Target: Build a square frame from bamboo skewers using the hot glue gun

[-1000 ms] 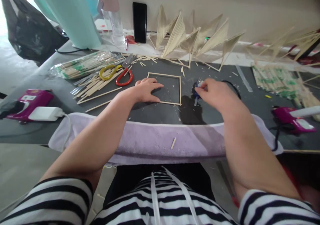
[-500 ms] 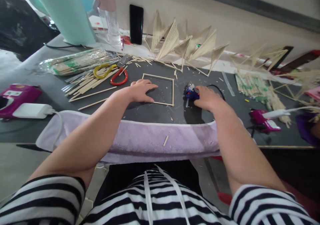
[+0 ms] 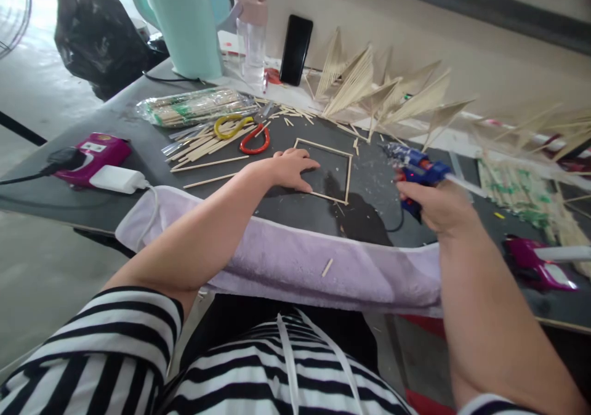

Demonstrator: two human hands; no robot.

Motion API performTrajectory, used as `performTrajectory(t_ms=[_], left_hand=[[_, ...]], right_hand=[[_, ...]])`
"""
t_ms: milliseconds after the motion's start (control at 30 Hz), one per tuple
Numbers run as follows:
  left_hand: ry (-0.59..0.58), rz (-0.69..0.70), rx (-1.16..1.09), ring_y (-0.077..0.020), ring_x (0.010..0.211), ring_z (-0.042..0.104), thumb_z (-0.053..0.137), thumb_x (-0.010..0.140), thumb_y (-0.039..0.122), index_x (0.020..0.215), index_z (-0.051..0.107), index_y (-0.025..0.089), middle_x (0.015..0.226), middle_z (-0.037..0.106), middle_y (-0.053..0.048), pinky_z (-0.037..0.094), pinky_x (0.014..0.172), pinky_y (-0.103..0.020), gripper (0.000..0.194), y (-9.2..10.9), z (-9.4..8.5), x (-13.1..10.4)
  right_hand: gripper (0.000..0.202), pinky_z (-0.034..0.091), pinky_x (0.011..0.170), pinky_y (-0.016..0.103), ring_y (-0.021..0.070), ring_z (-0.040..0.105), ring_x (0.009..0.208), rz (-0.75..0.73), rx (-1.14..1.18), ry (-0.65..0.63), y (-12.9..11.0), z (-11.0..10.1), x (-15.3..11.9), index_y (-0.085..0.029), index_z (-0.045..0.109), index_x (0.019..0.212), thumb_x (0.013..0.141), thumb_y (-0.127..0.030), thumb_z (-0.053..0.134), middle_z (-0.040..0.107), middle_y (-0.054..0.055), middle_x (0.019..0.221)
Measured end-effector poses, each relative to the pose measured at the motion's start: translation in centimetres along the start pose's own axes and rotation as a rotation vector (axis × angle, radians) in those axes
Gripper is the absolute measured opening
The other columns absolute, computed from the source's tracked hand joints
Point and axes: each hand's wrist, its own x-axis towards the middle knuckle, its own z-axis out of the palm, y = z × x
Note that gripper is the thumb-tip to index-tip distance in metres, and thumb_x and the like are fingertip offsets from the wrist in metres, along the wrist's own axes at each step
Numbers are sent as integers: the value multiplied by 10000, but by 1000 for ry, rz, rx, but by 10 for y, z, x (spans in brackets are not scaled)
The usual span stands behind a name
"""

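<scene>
Partly hidden by hands (image 3: 293, 170) (image 3: 441, 202): stick frame (image 3: 348, 179), glue gun (image 3: 421, 169).

text/brands/numbers: none can be read | wrapped stick pack (image 3: 196, 108): green marking seen, too blurred to be made out | stick bundle at right (image 3: 514, 193): green patches seen, likewise unresolved | left magenta socket block (image 3: 111, 151): small yellowish mark seen on top, illegible

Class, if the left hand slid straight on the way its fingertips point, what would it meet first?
Probably the right-side stick of the wooden stick frame, though the left hand might pass above it; depth is hard to judge here.
</scene>
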Motion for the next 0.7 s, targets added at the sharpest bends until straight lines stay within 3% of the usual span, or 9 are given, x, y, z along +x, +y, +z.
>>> performTrajectory(t_ms=[100, 233, 333, 533, 700], left_hand=[[-1, -15, 1, -323, 1457, 239, 623, 738, 604, 1496, 403, 378, 1594, 300, -36, 228, 1185, -494, 821, 1, 0, 0], [-28, -46, 15, -300, 1466, 224, 622, 743, 604, 1483, 408, 409, 1603, 288, -10, 222, 1192, -484, 795, 2, -1, 1], [-34, -55, 26, -285, 1465, 222, 624, 744, 607, 1475, 407, 431, 1594, 298, -2, 236, 1187, -486, 782, 2, -1, 3], [-41, -56, -7, -323, 1460, 207, 628, 745, 593, 1472, 409, 452, 1582, 298, 16, 215, 1193, -504, 772, 3, -1, 2], [-33, -32, -1, -330, 1448, 228, 623, 735, 591, 1471, 408, 469, 1563, 328, 16, 214, 1191, -510, 776, 2, 0, 3]], right_hand=[[223, 363, 548, 289, 89, 469, 543, -112, 494, -168, -24, 14, -11, -187, 699, 856, 641, -186, 756, 651, 31, 882], [119, 332, 518, 278, 57, 407, 487, -165, 714, -403, -55, 35, -9, -165, 732, 801, 691, -174, 688, 660, 44, 865], [135, 316, 501, 266, 51, 383, 473, -151, 800, -488, -66, 49, 0, -182, 710, 785, 664, -239, 700, 634, 20, 833], [210, 376, 529, 287, 92, 382, 520, -80, 654, -420, -53, 69, 4, -242, 566, 763, 681, -417, 646, 575, 10, 839], [238, 416, 554, 310, 120, 444, 560, -47, 627, -411, -41, 70, 0, -245, 519, 796, 710, -448, 607, 560, 26, 862]])
